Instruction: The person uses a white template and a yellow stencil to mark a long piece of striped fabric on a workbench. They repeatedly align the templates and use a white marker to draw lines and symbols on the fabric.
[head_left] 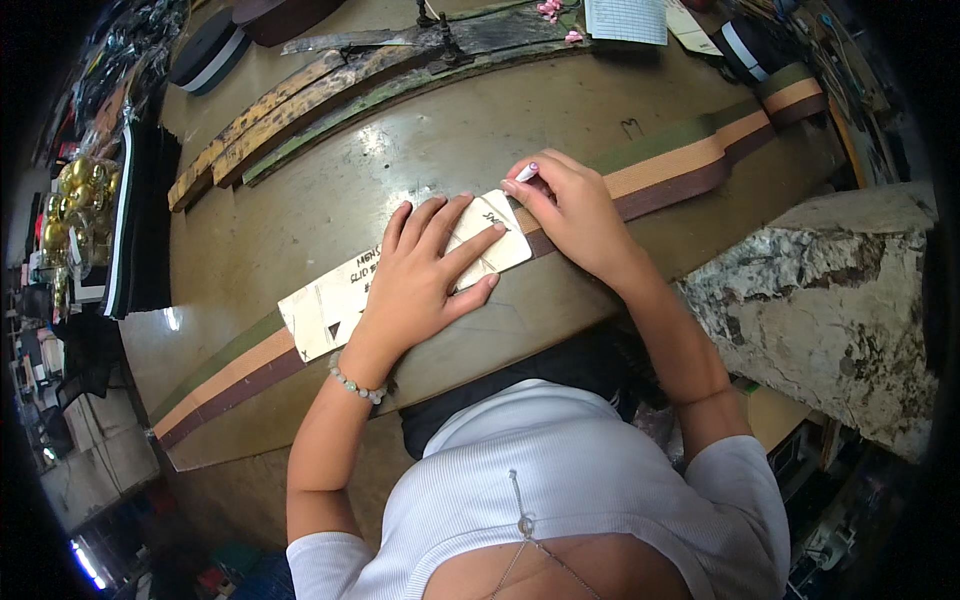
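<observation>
A long strip of webbing [240,365], striped green, tan and dark brown, lies across the table. On it rests a cream card template [312,315] with handwriting and small cut-outs. Fingers spread, my left hand [425,265] lies flat over the card's middle and presses it against the strip; a beaded bracelet circles that wrist. At the card's right end, my right hand [578,215] grips a slim white pen [527,172]. The pen's lower tip, near the card's upper right corner, is hidden by my fingers.
Long worn wooden pieces with a metal clamp [440,40] lie along the table's far side. Rolls of webbing [208,52] stand at the far left, another black roll [752,50] at the far right. A rough pale block [815,310] adjoins the table's right side.
</observation>
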